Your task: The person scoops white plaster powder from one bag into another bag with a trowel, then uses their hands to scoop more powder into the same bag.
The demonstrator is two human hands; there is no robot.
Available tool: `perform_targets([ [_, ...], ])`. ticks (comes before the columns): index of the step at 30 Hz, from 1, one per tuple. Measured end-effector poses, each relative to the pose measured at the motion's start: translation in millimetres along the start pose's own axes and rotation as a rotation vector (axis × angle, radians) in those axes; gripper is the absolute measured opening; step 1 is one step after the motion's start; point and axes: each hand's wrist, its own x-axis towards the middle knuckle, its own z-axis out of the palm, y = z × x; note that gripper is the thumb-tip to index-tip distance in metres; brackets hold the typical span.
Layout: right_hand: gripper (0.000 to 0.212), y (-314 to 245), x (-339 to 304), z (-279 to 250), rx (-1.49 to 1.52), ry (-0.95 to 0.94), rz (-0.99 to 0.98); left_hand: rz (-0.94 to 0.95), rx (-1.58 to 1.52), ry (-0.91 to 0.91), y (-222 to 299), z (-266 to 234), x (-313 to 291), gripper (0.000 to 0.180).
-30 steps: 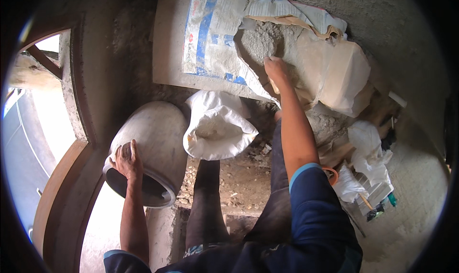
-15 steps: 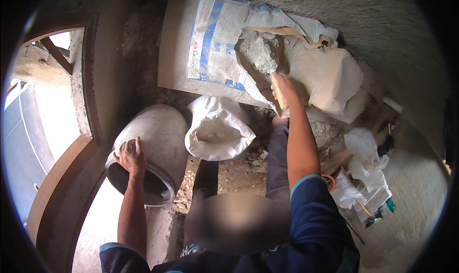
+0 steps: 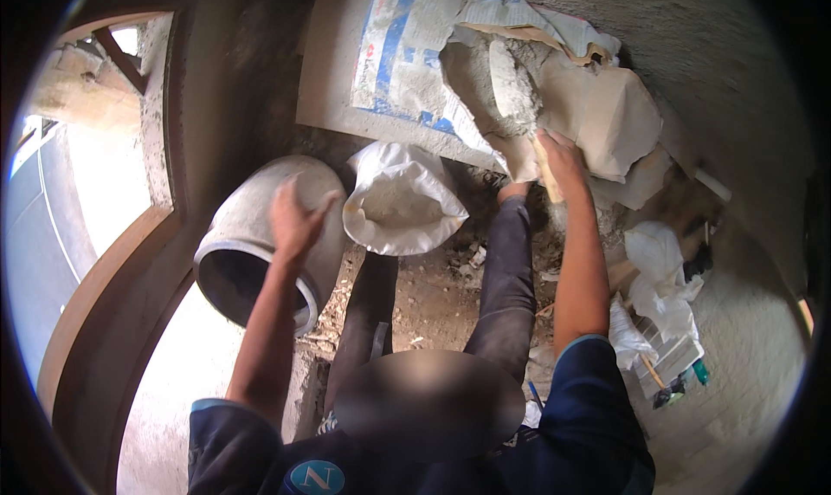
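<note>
My right hand [image 3: 567, 159] grips the light wooden handle of a trowel [image 3: 511, 75], whose blade carries grey powder. The blade is over the torn-open mouth of a paper cement sack [image 3: 606, 105], where more grey powder lies. My left hand [image 3: 297, 218], slightly blurred, has its fingers apart and holds nothing. Behind it a pale grey bucket [image 3: 273, 196] lies tilted, its dark opening toward me. Between the bucket and my legs stands a white woven bag [image 3: 402, 166] with its top folded open and pale powder inside.
A window opening [image 3: 95, 209] with a wooden frame is on the left. A rough wall [image 3: 718, 71] runs along the far right. White plastic bags [image 3: 662, 274] and a white wire rack [image 3: 675, 352] lie at right. Rubble covers the ground [image 3: 433, 300] between my legs.
My left hand has let go of the bucket's rim and moved right, above its side. My right hand has shifted right, and the trowel's powder-laden blade now shows above the sack's powder.
</note>
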Motion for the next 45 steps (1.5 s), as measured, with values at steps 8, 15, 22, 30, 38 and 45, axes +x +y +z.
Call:
perform_targets([
  [8,0.037,-3,-99,-4,-0.243,-0.22,-0.014,-0.224,-0.011,-0.578,70,89,32,0.052],
  [15,0.038,34,-133,48,-0.557,-0.428,-0.193,-0.193,-0.145,-0.434,56,88,51,0.032],
  [22,0.027,118,-99,228,-0.809,-0.43,-0.026,-0.121,-0.212,-0.494,64,88,35,0.038],
  [30,0.043,87,-160,249,-0.814,-0.219,-0.016,-0.012,-0.261,-0.484,21,26,2,0.046],
  [38,0.055,58,-208,56,-0.485,0.086,-0.181,0.159,0.254,-0.163,-74,-21,-24,0.044],
  [45,0.035,18,-2,21,-0.783,0.434,-0.043,0.244,0.257,0.011,-61,-22,-34,0.03],
])
